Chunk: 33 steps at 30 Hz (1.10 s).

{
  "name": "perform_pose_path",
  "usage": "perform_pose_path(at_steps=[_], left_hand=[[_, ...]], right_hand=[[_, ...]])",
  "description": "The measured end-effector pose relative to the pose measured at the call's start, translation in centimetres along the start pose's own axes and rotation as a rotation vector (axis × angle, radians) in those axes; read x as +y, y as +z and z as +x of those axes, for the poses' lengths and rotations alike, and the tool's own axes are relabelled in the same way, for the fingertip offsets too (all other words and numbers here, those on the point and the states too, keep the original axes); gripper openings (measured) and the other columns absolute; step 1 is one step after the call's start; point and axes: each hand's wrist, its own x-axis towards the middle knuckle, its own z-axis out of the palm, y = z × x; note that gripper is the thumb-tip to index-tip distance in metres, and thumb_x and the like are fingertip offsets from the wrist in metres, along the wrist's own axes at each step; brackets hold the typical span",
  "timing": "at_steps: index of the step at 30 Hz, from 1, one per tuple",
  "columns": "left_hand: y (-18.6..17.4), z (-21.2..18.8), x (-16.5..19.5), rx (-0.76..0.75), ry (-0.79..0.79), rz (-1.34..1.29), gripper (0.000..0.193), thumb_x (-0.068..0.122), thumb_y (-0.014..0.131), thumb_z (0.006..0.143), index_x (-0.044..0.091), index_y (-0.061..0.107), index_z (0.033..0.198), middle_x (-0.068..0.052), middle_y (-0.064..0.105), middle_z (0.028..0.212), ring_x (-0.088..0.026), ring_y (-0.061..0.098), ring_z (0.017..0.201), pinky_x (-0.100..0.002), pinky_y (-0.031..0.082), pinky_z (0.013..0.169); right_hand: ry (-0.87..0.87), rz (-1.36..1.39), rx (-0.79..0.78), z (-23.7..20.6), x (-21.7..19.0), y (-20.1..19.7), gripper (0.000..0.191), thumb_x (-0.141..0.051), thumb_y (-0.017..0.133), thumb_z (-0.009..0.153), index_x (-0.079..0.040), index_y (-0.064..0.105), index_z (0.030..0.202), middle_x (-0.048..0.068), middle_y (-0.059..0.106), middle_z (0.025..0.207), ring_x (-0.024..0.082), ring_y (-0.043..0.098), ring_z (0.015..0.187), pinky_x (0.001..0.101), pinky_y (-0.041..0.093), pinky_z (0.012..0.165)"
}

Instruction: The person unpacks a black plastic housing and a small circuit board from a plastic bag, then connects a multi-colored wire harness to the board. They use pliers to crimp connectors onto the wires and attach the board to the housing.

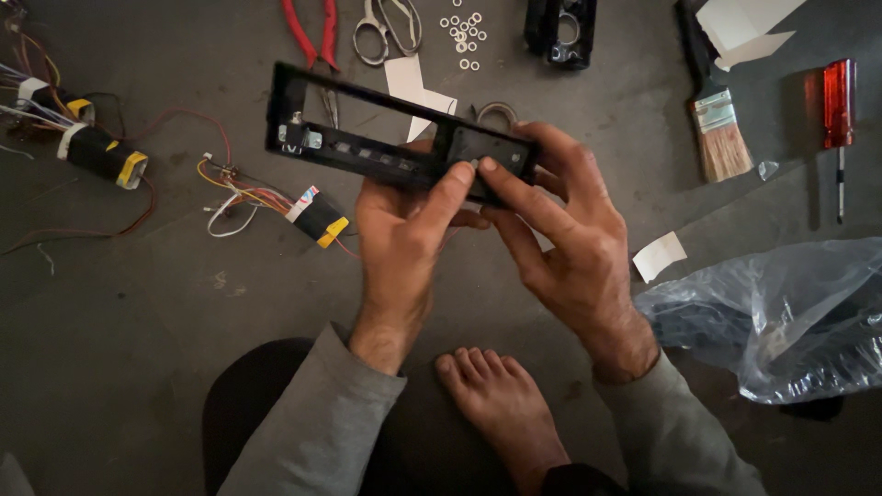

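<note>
Black plastic fills the middle of the view: a long, open faceplate frame [386, 133] held up over the grey floor [138, 312], level and turned so its face looks at the person. The grip seems meant to steady it for close work at its right end.

Far left lie bundles of coloured wires [55, 119] bound with black and yellow tape, and nearer the middle a second taped wire bundle [308, 213]. The left hand [400, 248] comes up from below and clasps the frame's lower edge, forefinger stretched across its right part. The right hand [570, 239] wraps the frame's right end, thumb pressing on the front beside that forefinger. Both hands grasp the frame; neither is free.

Beyond the frame, partly hidden by it, lie red-handled pliers [312, 32], scissors [386, 28] and a scatter of small white washers [464, 32], then a black casing [560, 32]. Further right are a paintbrush [717, 129], a red-handled screwdriver [838, 110], a paper scrap [659, 255] and a crumpled clear plastic bag [781, 312]. A bare foot [501, 404] rests near, below the hands. Nothing blocks the hands.
</note>
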Motion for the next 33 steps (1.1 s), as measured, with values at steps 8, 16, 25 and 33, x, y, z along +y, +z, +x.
perform_pose_path(at_steps=[8,16,25,33], left_hand=[[0.0,-0.1,0.0,0.028,-0.017,0.013,0.017,0.005,0.069,0.098,-0.003,0.066,0.112,-0.01,0.073,0.1,-0.015,0.072,0.083,-0.03,0.062,0.065],[0.4,-0.1,-0.1,0.054,0.012,0.007,0.017,0.002,0.071,0.096,-0.005,0.065,0.109,-0.012,0.072,0.096,-0.016,0.07,0.077,-0.03,0.06,0.062],[0.7,-0.5,0.2,0.065,0.055,0.074,0.022,0.001,0.073,0.095,-0.007,0.063,0.113,-0.012,0.071,0.097,-0.016,0.07,0.079,-0.028,0.06,0.065],[0.1,-0.3,1.1,-0.037,-0.15,-0.096,0.028,0.004,0.072,0.091,0.001,0.065,0.118,-0.006,0.072,0.109,-0.013,0.069,0.101,-0.028,0.057,0.091]], right_hand=[[0.008,0.011,-0.008,-0.1,0.1,0.2,0.045,-0.003,0.084,0.093,-0.011,0.069,0.134,0.018,0.052,0.148,0.033,0.066,0.132,0.0388,0.059,0.106],[0.018,0.25,0.061,-0.8,1.3,0.9,0.085,0.004,0.084,0.094,-0.004,0.029,0.158,0.021,0.051,0.154,0.032,0.063,0.135,0.0369,0.058,0.106],[0.021,0.248,0.071,-1.2,1.4,0.6,0.095,0.004,0.086,0.093,-0.006,0.021,0.162,0.021,0.053,0.149,0.03,0.066,0.133,0.0362,0.058,0.108],[0.107,0.14,0.102,-0.6,0.4,0.2,0.094,-0.002,0.091,0.085,-0.004,0.035,0.16,0.017,0.062,0.143,0.024,0.069,0.128,0.036,0.062,0.107]])
